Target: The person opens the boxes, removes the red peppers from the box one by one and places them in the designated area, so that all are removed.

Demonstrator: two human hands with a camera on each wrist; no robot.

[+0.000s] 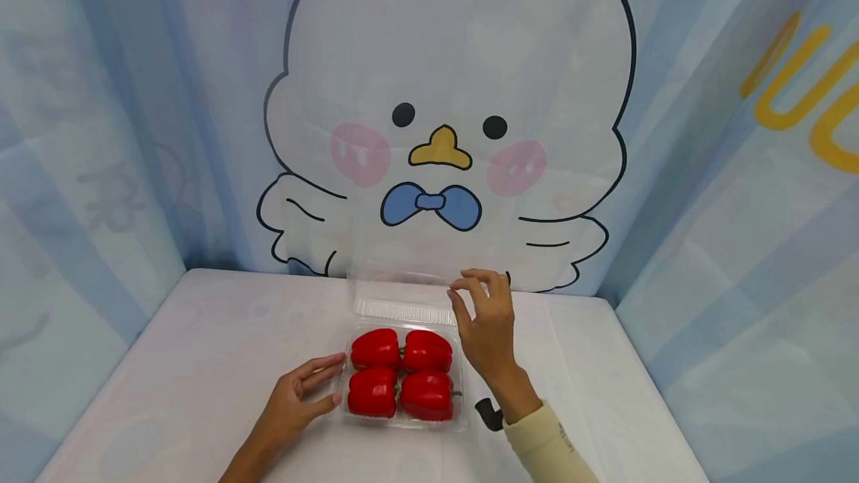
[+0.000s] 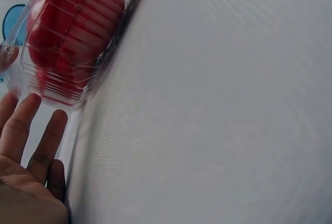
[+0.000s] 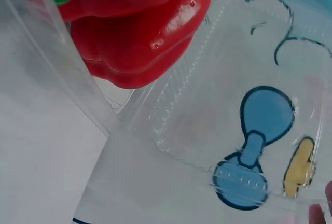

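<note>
Evidently, in the head view, the right grip (image 1: 488, 323) pinches the edge of a clear plastic lid (image 1: 406, 310) raised behind an open, clear plastic box (image 1: 403, 424); four glossy red bell peppers (image 1: 427, 396) lie inside, on the white-covered desk (image 1: 570, 379); the left grip (image 1: 295, 397) is spread along the box's left side; the left wrist view shows its fingers extended by the ribbed wall; the right wrist view shows fingertips at the lid's edge; the step seems to be handling the lid, opening or closing being unclear; next probably calls for steadying the box while guiding the lid.
</note>
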